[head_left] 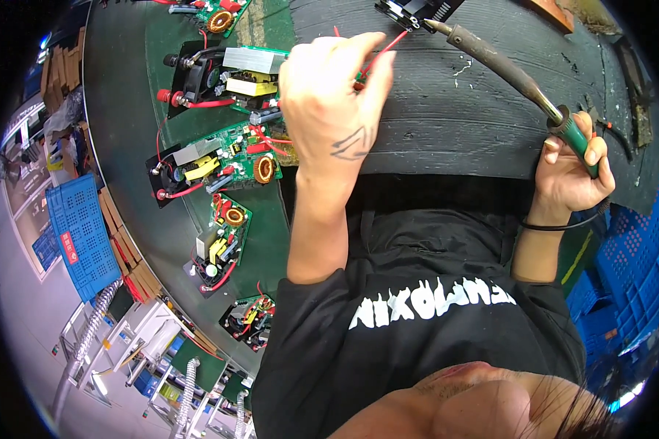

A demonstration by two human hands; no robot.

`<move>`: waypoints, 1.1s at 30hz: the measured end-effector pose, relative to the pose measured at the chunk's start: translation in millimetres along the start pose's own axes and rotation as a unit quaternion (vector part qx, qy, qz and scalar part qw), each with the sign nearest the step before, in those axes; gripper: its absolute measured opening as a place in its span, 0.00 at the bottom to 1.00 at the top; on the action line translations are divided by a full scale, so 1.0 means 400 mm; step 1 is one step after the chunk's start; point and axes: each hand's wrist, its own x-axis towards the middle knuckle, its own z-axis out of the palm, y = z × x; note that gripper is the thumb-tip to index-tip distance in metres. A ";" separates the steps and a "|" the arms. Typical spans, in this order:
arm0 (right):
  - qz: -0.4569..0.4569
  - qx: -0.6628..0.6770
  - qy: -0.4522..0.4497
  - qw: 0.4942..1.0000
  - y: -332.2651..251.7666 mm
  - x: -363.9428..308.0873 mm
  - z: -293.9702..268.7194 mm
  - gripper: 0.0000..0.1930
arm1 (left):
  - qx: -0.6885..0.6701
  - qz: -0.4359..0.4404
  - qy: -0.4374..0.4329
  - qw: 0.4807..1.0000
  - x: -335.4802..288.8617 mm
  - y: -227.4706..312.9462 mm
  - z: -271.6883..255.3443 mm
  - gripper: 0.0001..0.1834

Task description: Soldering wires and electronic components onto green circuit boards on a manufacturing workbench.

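Note:
My right hand (572, 164) grips the green handle of a soldering iron (509, 72). The iron's tip reaches the metal terminals of a black part (416, 13) at the top edge. A thin red wire (395, 42) runs from those terminals down to my left hand (331, 102), where thumb and index finger close around it. Beneath the left hand, a bit of green circuit board shows; the hand hides most of it. Just left of that hand lies a circuit board with a black fan panel (194, 77), red terminal and silver heat sink.
More green circuit boards (231, 157) with copper coils and red wires line the dark green bench (135, 139) at left. Cutters with orange-red handles (616, 135) lie beyond my right hand. Blue crates (626, 256) stand at right, and another blue crate (86, 234) is at far left.

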 end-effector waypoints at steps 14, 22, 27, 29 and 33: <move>0.004 0.012 0.001 1.000 0.002 0.002 0.002 0.19 | 0.189 -0.042 -0.043 0.980 0.015 -0.007 -0.035 0.10; -0.004 0.008 -0.002 1.000 0.004 0.001 0.007 0.19 | -0.003 -0.153 -0.020 0.988 0.017 0.010 -0.017 0.07; -0.002 0.001 0.003 1.000 0.004 0.001 0.007 0.19 | -0.130 -0.163 0.026 0.978 0.008 0.020 0.011 0.06; 0.001 0.015 -0.003 1.000 0.003 0.002 0.007 0.19 | -0.148 -0.157 0.020 0.976 0.008 0.020 0.013 0.07; -0.004 0.000 0.002 1.000 0.004 0.001 0.007 0.19 | -0.149 -0.110 0.001 0.983 0.012 0.018 0.015 0.07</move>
